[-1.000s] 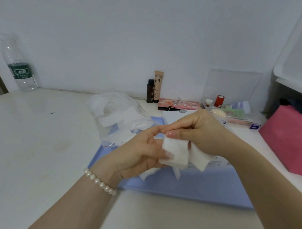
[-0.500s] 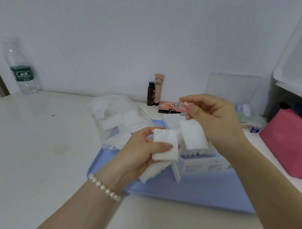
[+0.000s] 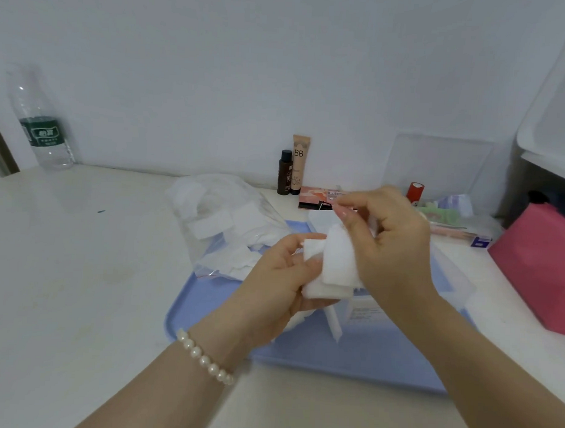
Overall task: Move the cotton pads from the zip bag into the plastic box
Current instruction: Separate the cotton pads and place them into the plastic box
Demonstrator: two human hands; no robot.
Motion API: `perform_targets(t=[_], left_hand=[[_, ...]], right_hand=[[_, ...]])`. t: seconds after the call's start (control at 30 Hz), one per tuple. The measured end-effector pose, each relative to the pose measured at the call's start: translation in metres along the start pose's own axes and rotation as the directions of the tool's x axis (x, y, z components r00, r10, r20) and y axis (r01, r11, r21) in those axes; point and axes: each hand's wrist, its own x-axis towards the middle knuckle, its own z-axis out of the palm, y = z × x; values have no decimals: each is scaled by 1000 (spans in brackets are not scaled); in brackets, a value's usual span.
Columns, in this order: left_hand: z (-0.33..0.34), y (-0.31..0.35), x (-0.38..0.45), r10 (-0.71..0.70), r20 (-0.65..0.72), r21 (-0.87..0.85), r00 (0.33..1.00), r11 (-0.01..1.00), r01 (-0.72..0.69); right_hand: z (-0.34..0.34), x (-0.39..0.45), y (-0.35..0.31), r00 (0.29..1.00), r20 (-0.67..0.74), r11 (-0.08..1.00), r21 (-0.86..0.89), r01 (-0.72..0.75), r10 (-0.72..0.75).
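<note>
Over a blue tray on a white tabletop, two hands work a small stack of cotton pads.

The left hand (image 3: 272, 287), a pearl bracelet (image 3: 205, 358) at its wrist, grips the cotton pads (image 3: 328, 273) while the right hand (image 3: 392, 249) pinches the top one. Both hide much of the clear plastic box (image 3: 448, 277) on the tray (image 3: 350, 354). The zip bag (image 3: 223, 224), with more pads inside, lies just left, overlapping the tray's edge. Along the white wall (image 3: 216, 67) stand one water bottle (image 3: 42, 122), one dark bottle (image 3: 285, 172) and one BB tube (image 3: 299, 163); a pink box (image 3: 538, 274) sits at the right.
</note>
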Motion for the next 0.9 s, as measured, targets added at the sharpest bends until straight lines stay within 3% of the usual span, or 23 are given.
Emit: perform_targets(t=[0.13,0.43,0.63,0.9], left_hand=[[-1,-2,2,19,0,70,1000,997,-19],[-1,-2,3,-18,34,-19,999,1000,19],[-2,-5,6,20,-27,14,999,1000,-19],[2,0,1,-18,28,-41,999,999,19]], right_hand=[[-5,5,-17,1000,-8,990,144,0,1],[9,-7,3,999,19,999,-6,35,-35],[4,-4,-8,997,-18,997,16,71,-71],[11,-8,4,999,18,998,-41,47,-46]])
